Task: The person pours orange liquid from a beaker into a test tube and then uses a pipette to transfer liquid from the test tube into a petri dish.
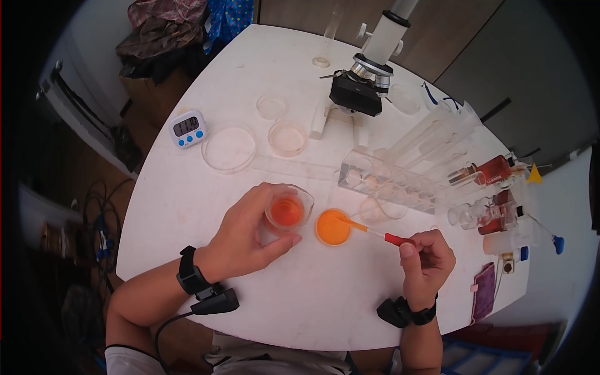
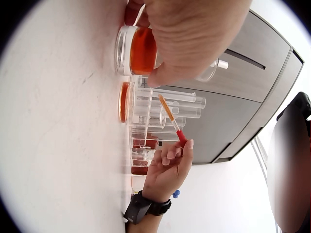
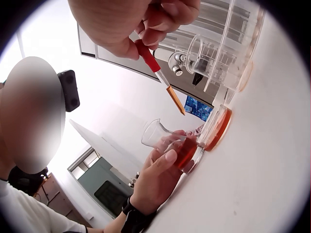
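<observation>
My left hand (image 1: 240, 234) grips a small glass flask (image 1: 289, 214) of orange-red liquid, thumb and fingers round its sides. The flask stands upright, its base close to the white tabletop, and its flared mouth shows in the right wrist view. Between thumb and fingers, my right hand (image 1: 429, 259) pinches the red rubber bulb of a dropper (image 3: 164, 80). Orange liquid fills the lower part of the dropper's tube. Just right of the flask lies a petri dish (image 1: 331, 230) of orange liquid. The dropper slants down leftward, its tip over this dish and clear of the liquid in both wrist views.
Right of the dish stands a clear rack (image 1: 387, 187) with test tubes leaning outward. A microscope (image 1: 359, 87) is at the back. Glass dishes (image 1: 228, 149) and a white timer (image 1: 188, 129) lie at the left. Bottles of red-brown liquid (image 1: 494, 170) crowd the right edge.
</observation>
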Demonstrator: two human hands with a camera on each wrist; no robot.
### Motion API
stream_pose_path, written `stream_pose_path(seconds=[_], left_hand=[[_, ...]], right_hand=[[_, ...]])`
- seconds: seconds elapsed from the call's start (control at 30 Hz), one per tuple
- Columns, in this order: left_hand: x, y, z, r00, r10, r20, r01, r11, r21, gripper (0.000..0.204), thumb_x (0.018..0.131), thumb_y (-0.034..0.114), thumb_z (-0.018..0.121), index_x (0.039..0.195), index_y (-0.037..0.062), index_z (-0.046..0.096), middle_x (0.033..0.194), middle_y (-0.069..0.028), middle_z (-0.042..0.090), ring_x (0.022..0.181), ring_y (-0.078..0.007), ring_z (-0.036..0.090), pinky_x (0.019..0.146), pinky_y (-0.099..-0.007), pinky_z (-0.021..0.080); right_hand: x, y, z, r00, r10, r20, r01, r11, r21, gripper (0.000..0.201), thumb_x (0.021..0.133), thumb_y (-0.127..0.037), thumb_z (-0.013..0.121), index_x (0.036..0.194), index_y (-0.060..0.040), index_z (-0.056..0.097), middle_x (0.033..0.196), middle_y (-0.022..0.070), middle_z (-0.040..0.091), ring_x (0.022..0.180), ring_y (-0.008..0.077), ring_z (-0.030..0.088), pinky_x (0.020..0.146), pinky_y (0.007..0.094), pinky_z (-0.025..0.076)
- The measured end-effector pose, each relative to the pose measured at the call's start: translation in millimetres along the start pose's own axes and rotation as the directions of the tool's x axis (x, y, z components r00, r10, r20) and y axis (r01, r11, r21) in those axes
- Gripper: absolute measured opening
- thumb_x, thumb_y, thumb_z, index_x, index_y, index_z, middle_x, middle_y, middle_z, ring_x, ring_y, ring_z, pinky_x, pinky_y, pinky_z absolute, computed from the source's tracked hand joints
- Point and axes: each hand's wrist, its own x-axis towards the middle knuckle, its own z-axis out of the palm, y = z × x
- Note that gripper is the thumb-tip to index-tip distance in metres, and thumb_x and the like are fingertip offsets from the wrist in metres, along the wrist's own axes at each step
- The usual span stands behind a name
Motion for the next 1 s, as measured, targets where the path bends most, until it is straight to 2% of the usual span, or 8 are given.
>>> stream_pose_path(seconds=[0.17,0.3,0.4,0.57,0.63,1.0], left_hand=[[0,-1,0,1.000,0.004,0.009,-0.005,1.000,0.013,0.056,0.084,0.011,0.084,0.133,0.0046,0.057,0.128,-0.0129,0.063,0.119,-0.0257,0.062,0.106,-0.0371,0.047],[0,0,0,1.000,-0.001,0.013,0.001,1.000,0.006,0.056,0.085,0.011,0.084,0.134,0.0045,0.057,0.128,-0.0130,0.063,0.119,-0.0256,0.062,0.106,-0.0371,0.047],[0,0,0,1.000,-0.010,0.016,0.010,1.000,-0.003,0.056,0.085,0.011,0.084,0.134,0.0043,0.056,0.127,-0.0129,0.063,0.119,-0.0251,0.062,0.106,-0.0370,0.047],[0,0,0,1.000,-0.011,0.016,0.011,1.000,0.015,0.056,0.085,0.011,0.083,0.134,0.0040,0.056,0.127,-0.0123,0.063,0.119,-0.0243,0.063,0.106,-0.0366,0.047],[0,0,0,1.000,-0.023,0.018,0.023,1.000,0.018,0.055,0.085,0.010,0.083,0.134,0.0038,0.056,0.126,-0.0121,0.064,0.119,-0.0240,0.063,0.106,-0.0363,0.047],[2,-4,5,1.000,-0.018,0.009,0.018,1.000,0.014,0.051,0.085,0.007,0.081,0.129,0.0050,0.057,0.125,-0.0119,0.062,0.117,-0.0243,0.061,0.105,-0.0366,0.046]], right_hand=[[1,2,-15,0.992,-0.025,-0.125,0.032,0.998,0.054,0.016,0.094,-0.008,0.078,0.094,0.0013,0.066,0.073,0.0012,0.064,0.063,0.0056,0.053,0.061,0.0208,0.041],[8,3,-26,0.963,-0.056,-0.264,0.066,0.997,0.030,0.022,0.100,-0.015,0.073,0.091,-0.0031,0.058,0.070,-0.0012,0.059,0.059,0.0027,0.048,0.058,0.0191,0.036],[11,2,-33,0.954,-0.047,-0.296,0.048,0.999,-0.004,0.021,0.101,-0.015,0.073,0.091,-0.0031,0.058,0.070,-0.0020,0.058,0.059,0.0025,0.048,0.057,0.0189,0.035],[11,5,-31,0.968,-0.023,-0.252,0.032,0.999,0.029,0.019,0.099,-0.009,0.074,0.090,-0.0030,0.058,0.073,-0.0033,0.057,0.062,0.0017,0.047,0.058,0.0190,0.034],[10,6,-30,0.972,-0.014,-0.234,0.012,1.000,-0.010,0.017,0.098,-0.004,0.074,0.091,-0.0021,0.059,0.073,-0.0043,0.056,0.064,0.0012,0.046,0.059,0.0189,0.034],[9,11,-30,0.974,-0.023,-0.225,0.001,0.995,-0.095,0.016,0.098,-0.002,0.073,0.089,-0.0006,0.060,0.070,-0.0047,0.055,0.062,0.0009,0.045,0.058,0.0193,0.033]])
